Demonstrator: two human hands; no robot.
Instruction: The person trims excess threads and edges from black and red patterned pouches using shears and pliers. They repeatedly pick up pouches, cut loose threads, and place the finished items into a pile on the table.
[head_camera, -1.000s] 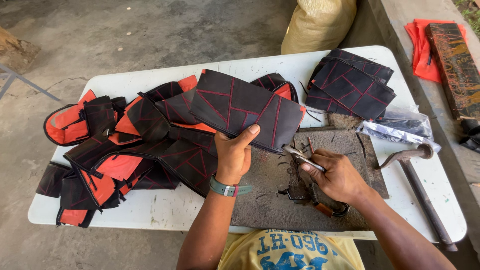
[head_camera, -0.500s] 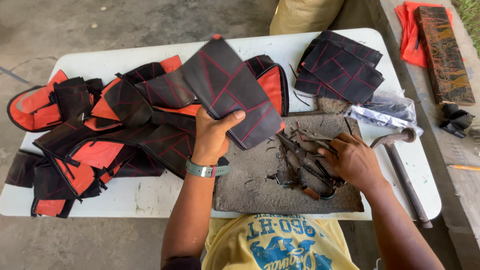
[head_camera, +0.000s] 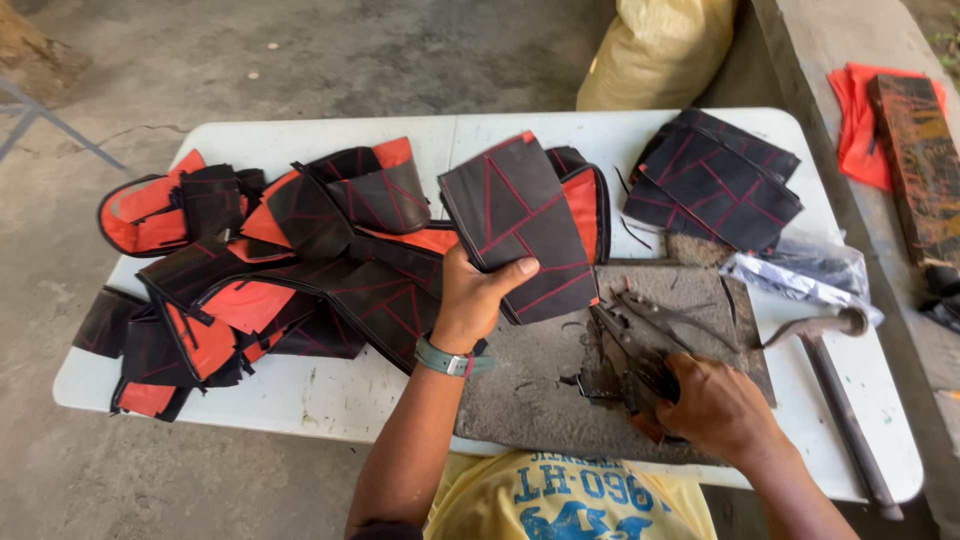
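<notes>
My left hand (head_camera: 477, 293), with a teal wristband, grips a black fabric piece with red stitching (head_camera: 520, 225) and holds it up above the white table (head_camera: 330, 395). My right hand (head_camera: 717, 408) is closed around the handles of metal scissors (head_camera: 640, 335), which rest on a worn grey board (head_camera: 545, 385). A large heap of black and orange fabric pieces (head_camera: 290, 260) lies on the table to the left of my left hand.
A stack of black stitched pieces (head_camera: 715, 180) sits at the table's far right, with a clear plastic bag (head_camera: 800, 270) beside it. A metal hammer-like tool (head_camera: 835, 385) lies at the right edge. A tan sack (head_camera: 655, 50) stands beyond the table; orange cloth (head_camera: 860, 110) lies on a ledge.
My left hand has lifted the black stitched piece off the heap and turned it upright. My right hand has drawn back toward me along the board with the scissors.
</notes>
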